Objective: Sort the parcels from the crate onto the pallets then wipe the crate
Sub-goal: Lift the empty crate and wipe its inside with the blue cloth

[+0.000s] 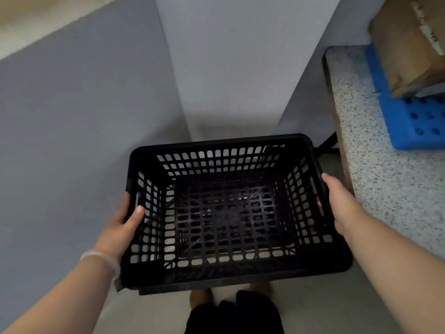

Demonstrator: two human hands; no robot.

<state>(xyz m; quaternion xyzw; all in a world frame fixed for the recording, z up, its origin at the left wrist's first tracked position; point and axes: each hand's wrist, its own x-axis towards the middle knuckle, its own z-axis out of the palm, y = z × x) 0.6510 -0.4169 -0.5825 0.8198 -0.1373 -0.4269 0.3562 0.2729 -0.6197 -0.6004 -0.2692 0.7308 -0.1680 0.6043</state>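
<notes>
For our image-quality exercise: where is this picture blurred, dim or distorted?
Head view: cardboard parcel and blue pallet at the right edge are smeared; the black crate has a dim floor with faint glints; wall edges splay from wide-angle distortion.

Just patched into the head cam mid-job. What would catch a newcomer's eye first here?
The black mesh crate fills the centre with no parcels in it, held by its side walls in the left-hand grip and the right-hand grip. At the far right, a blue pallet sits on a speckled counter, with a brown cardboard parcel on it.
</notes>
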